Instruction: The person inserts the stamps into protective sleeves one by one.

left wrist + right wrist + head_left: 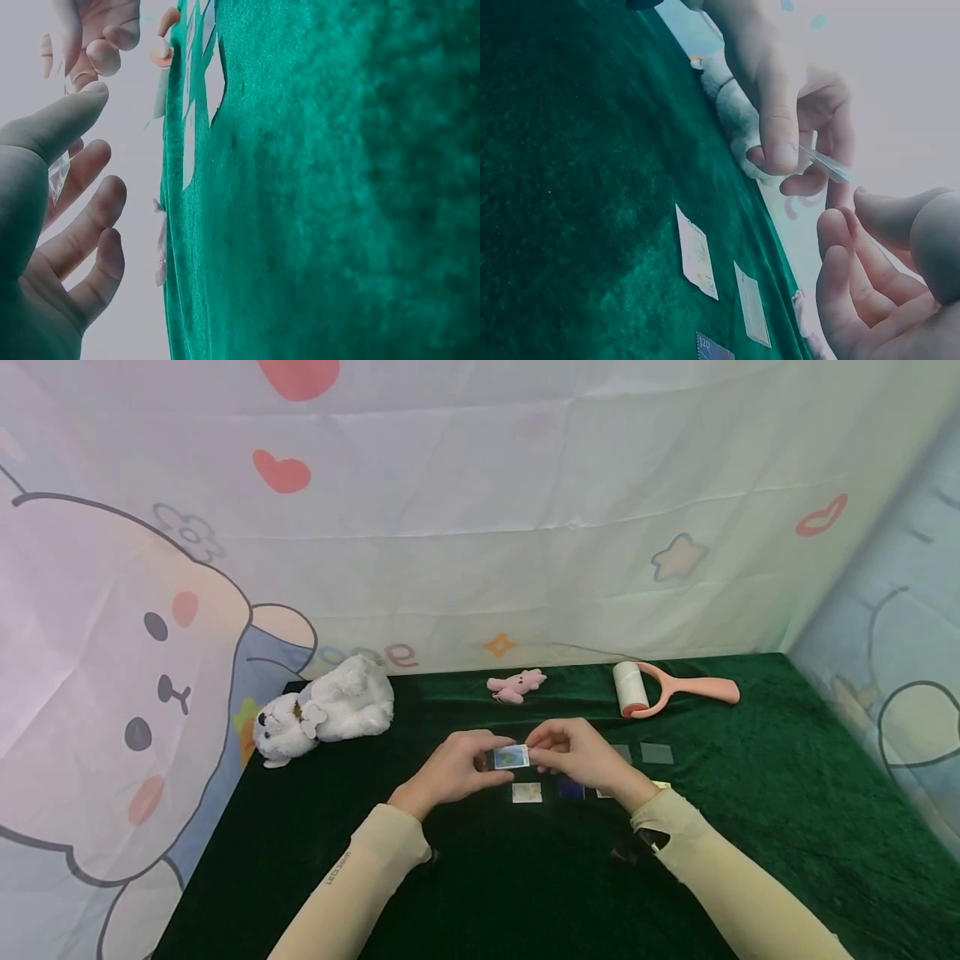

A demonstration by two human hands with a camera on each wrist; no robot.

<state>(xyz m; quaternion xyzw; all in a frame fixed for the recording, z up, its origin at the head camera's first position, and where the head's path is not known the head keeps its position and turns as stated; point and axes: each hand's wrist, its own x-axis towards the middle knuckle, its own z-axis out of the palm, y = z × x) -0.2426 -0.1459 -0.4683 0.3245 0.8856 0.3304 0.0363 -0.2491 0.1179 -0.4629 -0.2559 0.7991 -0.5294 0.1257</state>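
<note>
Head view: mid-frame, left hand (453, 768) and right hand (577, 752) pinch a picture card (511, 757) at its ends, long axis left-to-right. Left wrist: edge-on at left, running up-down. Right wrist: right of centre, slanting down rightward.

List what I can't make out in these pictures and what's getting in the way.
- Fine print on the held card: head view, too small.
- Most of the pale yellow piece: head view, hidden by the right sleeve.
- Lettering on the left sleeve: head view, too small to read.
- Lower part of the dark blue card: right wrist view, cut off by the bottom edge.
</note>
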